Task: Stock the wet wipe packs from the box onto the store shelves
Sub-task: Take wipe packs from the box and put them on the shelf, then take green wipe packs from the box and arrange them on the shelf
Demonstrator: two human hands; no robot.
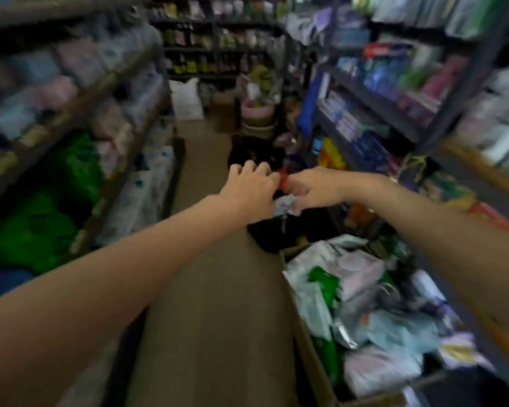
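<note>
Blurred shop aisle; pale crumpled wipe pack (285, 205) pinched between hands.

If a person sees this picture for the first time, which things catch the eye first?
First, the two hands meeting mid-aisle: the left hand and right hand hold a small red thing and a pale pack between them. Next, the open box of packs at lower right, then the green bags on the left shelves.

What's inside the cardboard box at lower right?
The box holds a loose heap of soft packs, white, pink, green and silvery. Whatever lies beneath the top layer is covered.
</note>
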